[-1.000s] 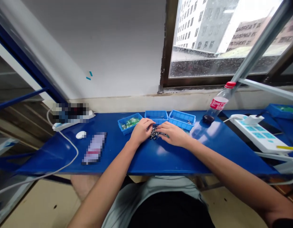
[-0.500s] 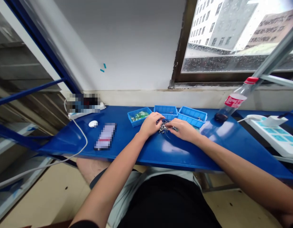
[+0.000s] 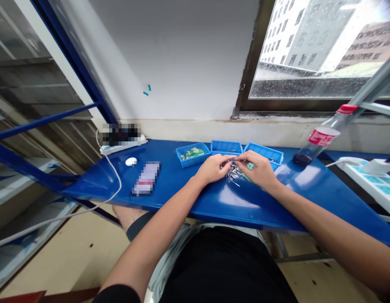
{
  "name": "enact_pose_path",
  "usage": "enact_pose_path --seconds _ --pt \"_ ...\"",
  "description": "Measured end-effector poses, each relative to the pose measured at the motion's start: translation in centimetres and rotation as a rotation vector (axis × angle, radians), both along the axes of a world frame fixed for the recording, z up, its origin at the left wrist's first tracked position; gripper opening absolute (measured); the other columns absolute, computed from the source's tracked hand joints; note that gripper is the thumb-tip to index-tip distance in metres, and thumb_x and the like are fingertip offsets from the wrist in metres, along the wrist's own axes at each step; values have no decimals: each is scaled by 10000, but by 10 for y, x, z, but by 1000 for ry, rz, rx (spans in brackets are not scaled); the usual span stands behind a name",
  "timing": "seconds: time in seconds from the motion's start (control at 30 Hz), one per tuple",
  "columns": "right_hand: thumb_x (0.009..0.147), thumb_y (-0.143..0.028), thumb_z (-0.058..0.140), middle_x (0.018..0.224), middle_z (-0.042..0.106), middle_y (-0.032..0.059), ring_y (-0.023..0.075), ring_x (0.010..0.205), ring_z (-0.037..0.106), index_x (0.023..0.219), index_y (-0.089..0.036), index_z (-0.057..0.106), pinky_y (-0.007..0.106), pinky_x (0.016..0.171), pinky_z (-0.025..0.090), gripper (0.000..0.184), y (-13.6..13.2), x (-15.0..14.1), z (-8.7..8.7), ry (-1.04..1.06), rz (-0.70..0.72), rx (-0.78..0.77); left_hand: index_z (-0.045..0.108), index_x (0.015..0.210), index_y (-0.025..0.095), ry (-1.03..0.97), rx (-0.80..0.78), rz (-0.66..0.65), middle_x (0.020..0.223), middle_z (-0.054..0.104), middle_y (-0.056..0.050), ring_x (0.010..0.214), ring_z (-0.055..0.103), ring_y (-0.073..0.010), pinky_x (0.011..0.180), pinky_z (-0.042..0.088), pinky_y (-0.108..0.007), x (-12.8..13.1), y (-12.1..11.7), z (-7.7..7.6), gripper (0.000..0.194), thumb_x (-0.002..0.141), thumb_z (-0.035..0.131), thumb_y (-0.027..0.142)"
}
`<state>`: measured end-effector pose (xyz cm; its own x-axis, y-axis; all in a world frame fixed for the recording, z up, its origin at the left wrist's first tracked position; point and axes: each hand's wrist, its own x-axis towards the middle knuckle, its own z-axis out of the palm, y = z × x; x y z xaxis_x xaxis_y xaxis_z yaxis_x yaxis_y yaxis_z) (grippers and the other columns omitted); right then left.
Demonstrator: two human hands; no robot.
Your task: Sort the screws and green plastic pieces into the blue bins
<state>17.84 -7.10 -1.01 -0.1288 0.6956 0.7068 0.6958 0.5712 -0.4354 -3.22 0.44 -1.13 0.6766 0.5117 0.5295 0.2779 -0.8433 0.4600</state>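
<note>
Cupping around a loose heap of thin, shiny metal pieces (image 3: 233, 172) on the glossy blue table (image 3: 169, 189), both hands are pretty much at the heap. The left hand (image 3: 212, 169) is at its left edge, fingers loosely curled and partly open, thumb at the metal. The right hand (image 3: 258, 169) arches over its right side, fingers bent with the thumb underneath. Can't tell if either one actually has a piece pinched, the contact is too small to see.

Just behind the heap there's a ribbed blue plastic middle tray (image 3: 226, 145) with something thin in it. Behind left of the heap is the left tray (image 3: 195, 162), holding crinkly-looking green and clear stuff, and behind right is the right tray (image 3: 264, 150), partly covered by the right hand. Some greenish material (image 3: 250, 166) sits right beside the heap, under that hand.

Well off to the heap's left: a smooth, rounded white object (image 3: 130, 161) and a pixelated flat rectangle (image 3: 146, 179). Off to its right: a clear, red-capped plastic bottle (image 3: 323, 136), dark at the bottom.
</note>
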Motion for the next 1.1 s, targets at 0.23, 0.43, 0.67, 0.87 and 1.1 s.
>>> enact_pose_path --seconds 0.23,0.43,0.67,0.87,1.1 --pt "967 -329 671 986 770 80 238 832 715 1003 -237 746 394 781 598 124 -5 -3 1 41 41 -66 806 1218 214 -211 -145 -43 1162 821 -67 995 773 -224 912 604 -353 5 -6 5 289 975 662 275" --pt "948 -371 705 997 814 67 254 867 755 993 -237 784 416 835 618 162 -10 -2 3 168 -35 -182 795 1079 175 -394 -375 -88 1138 821 -101 1018 790 -233 974 625 -406 9 -4 7 189 944 723 287" --pt "945 -511 729 1030 786 100 260 910 743 1085 -210 758 407 827 613 332 -8 -3 2 324 -4 -232 553 962 177 -514 -561 -147 1031 789 -102 953 788 -199 895 630 -362 14 -2 -1 253 898 767 297" --pt "923 -591 736 978 793 95 252 840 732 1028 -213 781 398 782 602 394 -8 -6 0 339 22 -335 446 964 217 -336 -518 -139 934 743 -29 905 783 -207 783 590 -302 14 -7 -4 364 860 789 279" --pt "939 -609 691 895 797 83 247 758 711 983 -208 782 375 697 567 413 -5 -2 -4 322 -55 -367 472 991 206 -433 -456 -133 986 768 -69 874 759 -180 828 600 -330 12 -4 -1 353 906 789 335"
